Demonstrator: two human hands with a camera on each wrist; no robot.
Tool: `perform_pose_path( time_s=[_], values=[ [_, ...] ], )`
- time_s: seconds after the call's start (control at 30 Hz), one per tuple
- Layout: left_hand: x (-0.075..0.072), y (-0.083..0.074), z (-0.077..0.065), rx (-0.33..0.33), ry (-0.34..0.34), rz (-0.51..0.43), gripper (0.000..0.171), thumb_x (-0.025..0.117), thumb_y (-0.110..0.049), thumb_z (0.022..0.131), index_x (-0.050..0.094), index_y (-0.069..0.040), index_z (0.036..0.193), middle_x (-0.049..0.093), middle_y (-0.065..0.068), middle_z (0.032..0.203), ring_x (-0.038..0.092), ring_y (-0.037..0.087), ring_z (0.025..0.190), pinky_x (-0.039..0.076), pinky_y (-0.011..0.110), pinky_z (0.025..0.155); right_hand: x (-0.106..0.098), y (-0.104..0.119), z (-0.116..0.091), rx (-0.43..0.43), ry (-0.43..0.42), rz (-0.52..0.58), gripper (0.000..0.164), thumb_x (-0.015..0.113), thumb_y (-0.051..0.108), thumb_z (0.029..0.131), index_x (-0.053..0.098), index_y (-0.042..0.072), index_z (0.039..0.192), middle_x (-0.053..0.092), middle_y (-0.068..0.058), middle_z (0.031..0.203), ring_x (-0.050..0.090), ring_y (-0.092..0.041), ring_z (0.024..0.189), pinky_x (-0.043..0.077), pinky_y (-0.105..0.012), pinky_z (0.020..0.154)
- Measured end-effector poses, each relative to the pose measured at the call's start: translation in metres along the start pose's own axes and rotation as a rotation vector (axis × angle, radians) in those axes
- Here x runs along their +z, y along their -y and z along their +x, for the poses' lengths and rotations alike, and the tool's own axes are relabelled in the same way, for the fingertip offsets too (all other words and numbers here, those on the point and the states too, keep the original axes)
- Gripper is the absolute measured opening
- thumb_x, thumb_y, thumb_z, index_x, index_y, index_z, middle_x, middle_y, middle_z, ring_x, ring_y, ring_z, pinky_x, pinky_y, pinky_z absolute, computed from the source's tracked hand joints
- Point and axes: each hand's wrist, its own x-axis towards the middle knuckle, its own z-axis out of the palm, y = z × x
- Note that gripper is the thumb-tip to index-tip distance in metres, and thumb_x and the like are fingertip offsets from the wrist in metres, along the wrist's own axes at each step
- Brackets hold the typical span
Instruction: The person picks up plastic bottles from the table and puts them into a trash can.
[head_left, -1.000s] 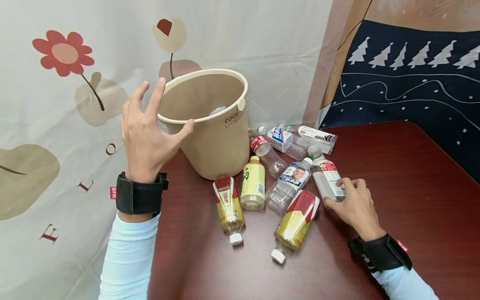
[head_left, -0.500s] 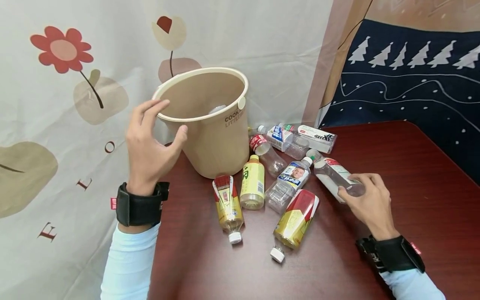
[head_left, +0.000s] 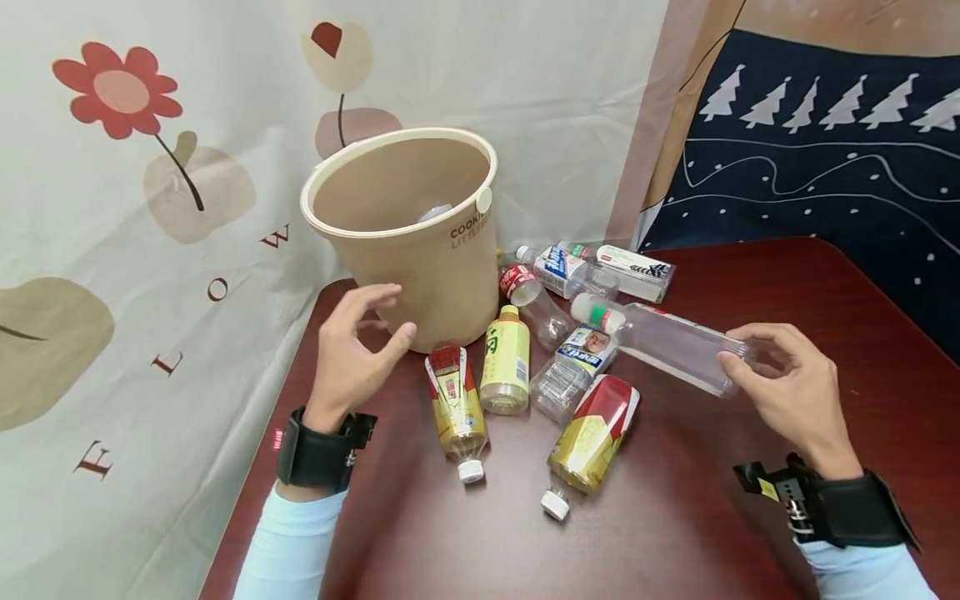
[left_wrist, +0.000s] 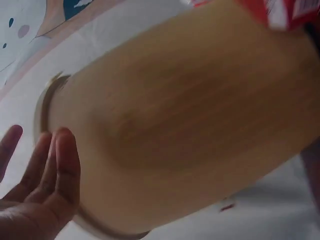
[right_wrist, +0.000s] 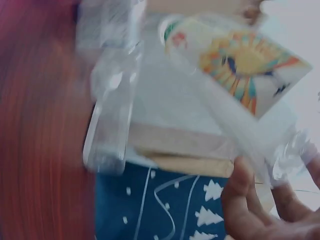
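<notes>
My right hand (head_left: 797,390) pinches 1 clear, flat-sided plastic bottle (head_left: 671,343); my left hand (head_left: 351,358), thumb parted from fingers, hovers near 1 smooth, tapered bucket (head_left: 446,287).

Bucket (head_left: 427,279): stood at the left of the table (head_left: 840,333), a wall cloth (head_left: 570,117) behind it.
Inside the bucket: one item (head_left: 435,212), partly hidden by the near rim.
Left hand (head_left: 356,358): was at the bucket's near left.
Right hand (head_left: 798,387): held a held bottle (head_left: 675,346) by its right end, cap end pointing left.
Near bottles, left to right: first bottle (head_left: 456,408), second bottle (head_left: 506,367), third bottle (head_left: 562,387); fourth bottle (head_left: 596,437) lay before the third.
Far bottles, right of the bucket: inner bottle (head_left: 546,315), middle bottle (head_left: 558,272), outer bottle (head_left: 633,275).
</notes>
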Motion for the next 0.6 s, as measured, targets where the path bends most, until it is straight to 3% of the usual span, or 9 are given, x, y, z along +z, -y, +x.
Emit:
perform_pose_path(
  time_s=[0.13,0.23,0.33,0.5,0.6],
  values=[
    [0.014,0.007,-0.014,-0.045,0.074,-0.103,0.045,0.074,-0.006,0.08,0.063,-0.001,0.123,0.064,0.014,0.122,0.062,0.03,0.106,0.057,0.033,0.082,0.002,0.002,0.003,0.017,0.174,0.292,0.032,0.061,-0.01,0.088,0.061,-0.001,0.119,0.06,0.006,0.112,0.062,-0.001,0.088,0.051,-0.009,0.069],
    [0.024,0.008,-0.024,-0.084,0.135,-0.188,0.044,0.073,-0.004,0.081,0.063,-0.003,0.124,0.064,0.014,0.122,0.063,0.023,0.106,0.058,0.036,0.083,0.008,0.005,0.006,0.006,0.279,0.539,0.033,0.054,-0.016,0.09,0.062,-0.001,0.118,0.061,-0.002,0.115,0.062,-0.01,0.091,0.054,-0.016,0.071],
    [0.031,0.006,-0.03,-0.108,0.184,-0.291,0.044,0.071,0.001,0.082,0.061,-0.002,0.125,0.063,0.013,0.124,0.063,0.018,0.108,0.057,0.034,0.085,0.015,0.007,0.01,-0.023,0.393,0.7,0.036,0.048,-0.019,0.09,0.063,0.001,0.116,0.061,-0.005,0.118,0.061,-0.014,0.096,0.056,-0.021,0.074],
    [0.039,-0.001,-0.037,-0.103,0.26,-0.449,0.046,0.07,0.005,0.082,0.058,0.004,0.127,0.06,0.017,0.127,0.063,0.025,0.11,0.057,0.037,0.087,0.024,0.012,0.016,-0.074,0.559,0.79,0.039,0.044,-0.017,0.09,0.062,0.006,0.116,0.058,-0.004,0.122,0.057,-0.015,0.105,0.058,-0.025,0.08],
    [0.04,-0.004,-0.039,-0.099,0.32,-0.502,0.046,0.072,0.002,0.082,0.058,0.003,0.126,0.061,0.016,0.125,0.065,0.023,0.108,0.059,0.037,0.084,0.032,0.016,0.019,-0.107,0.59,0.825,0.035,0.046,-0.015,0.09,0.062,0.005,0.115,0.059,-0.005,0.122,0.057,-0.017,0.107,0.059,-0.026,0.081]
  ],
)
